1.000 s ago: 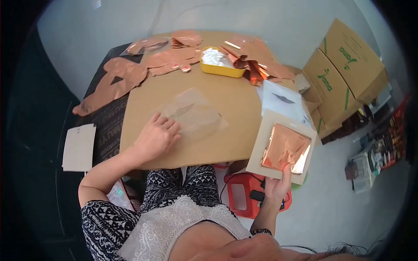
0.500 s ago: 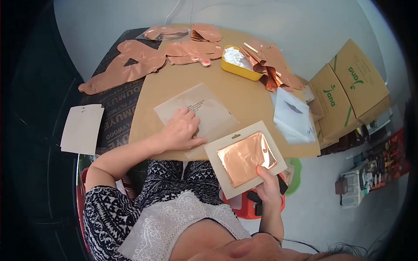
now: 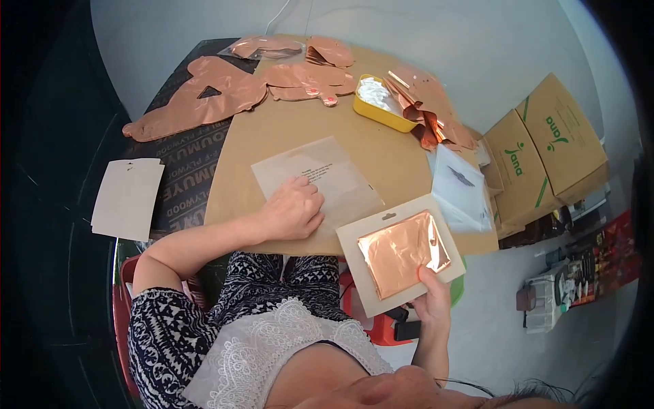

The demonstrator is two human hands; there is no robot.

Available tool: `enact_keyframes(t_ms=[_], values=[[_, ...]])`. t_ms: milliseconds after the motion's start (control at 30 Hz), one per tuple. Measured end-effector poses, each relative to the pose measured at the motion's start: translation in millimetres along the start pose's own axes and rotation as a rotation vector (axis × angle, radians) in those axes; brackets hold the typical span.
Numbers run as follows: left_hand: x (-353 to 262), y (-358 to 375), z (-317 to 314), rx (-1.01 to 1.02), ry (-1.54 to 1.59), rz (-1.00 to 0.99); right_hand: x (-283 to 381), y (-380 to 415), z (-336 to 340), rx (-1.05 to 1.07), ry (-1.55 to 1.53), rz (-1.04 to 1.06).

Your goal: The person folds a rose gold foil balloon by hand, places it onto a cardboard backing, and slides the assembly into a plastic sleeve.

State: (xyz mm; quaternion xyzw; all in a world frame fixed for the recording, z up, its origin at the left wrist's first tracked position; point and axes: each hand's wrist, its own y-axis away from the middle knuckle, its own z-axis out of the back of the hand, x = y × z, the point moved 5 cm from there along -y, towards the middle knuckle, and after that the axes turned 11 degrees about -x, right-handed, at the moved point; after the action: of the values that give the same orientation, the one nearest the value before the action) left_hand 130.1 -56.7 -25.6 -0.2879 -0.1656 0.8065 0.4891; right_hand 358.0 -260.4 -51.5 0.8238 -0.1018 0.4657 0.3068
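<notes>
My left hand [image 3: 294,210] rests palm down on the lower part of a clear plastic bag [image 3: 340,174] with small printed text. Its fingers are curled and pressed together on the film; the fingertips are partly hidden. My right hand [image 3: 432,296] holds a beige card [image 3: 353,258] by its lower right side, thumb on top and fingers beneath. On the card lies a folded, shiny copper-coloured foil piece [image 3: 398,255]. The card is tilted, with its hang hole toward the table, and its upper corner is near the bag's lower right side.
Copper foil shapes [image 3: 238,92] lie along the table's [image 3: 272,129] back. Behind the bag sits a yellow tub [image 3: 385,121] with white items. More clear bags [image 3: 458,187] lie at the right, beside cardboard boxes [image 3: 518,160]. Beige cards [image 3: 127,201] are stacked at the left edge.
The view has shifted slightly. My right hand and the card have moved a little to the right, and the fingers of my left hand are more curled on the bag.
</notes>
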Motion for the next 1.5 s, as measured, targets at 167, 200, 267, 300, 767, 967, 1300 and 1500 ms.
enact_keyframes(t_ms=[167,200,267,300,767,967,1300,1500], values=[[-9.6,2.4,-5.3,0.08,0.032,0.148,3.5,4.9,-16.4,-0.053,0.041,0.062],[-10.5,3.3,-6.8,0.091,0.031,0.169,1.7,3.8,-19.6,-0.05,0.072,0.07],[-12.6,1.8,-7.1,0.097,0.048,0.204,-14.6,-6.2,-12.3,-0.028,0.126,-0.002],[-13.6,0.9,-6.2,0.091,0.067,0.216,-26.4,-9.1,-10.1,-0.016,0.137,-0.158],[-28.4,1.6,-9.6,0.093,0.087,0.204,-52.5,-15.0,-25.1,0.088,0.054,-0.288],[-31.6,1.4,-7.8,0.107,0.098,0.206,-41.3,-7.7,-32.1,0.02,0.076,-0.282],[-38.4,4.7,-8.0,0.143,0.128,0.151,-50.5,-14.8,-28.4,0.118,0.106,-0.312],[-44.9,7.2,-8.3,0.149,0.071,0.098,-61.0,-14.9,-34.9,0.155,0.088,-0.325]])
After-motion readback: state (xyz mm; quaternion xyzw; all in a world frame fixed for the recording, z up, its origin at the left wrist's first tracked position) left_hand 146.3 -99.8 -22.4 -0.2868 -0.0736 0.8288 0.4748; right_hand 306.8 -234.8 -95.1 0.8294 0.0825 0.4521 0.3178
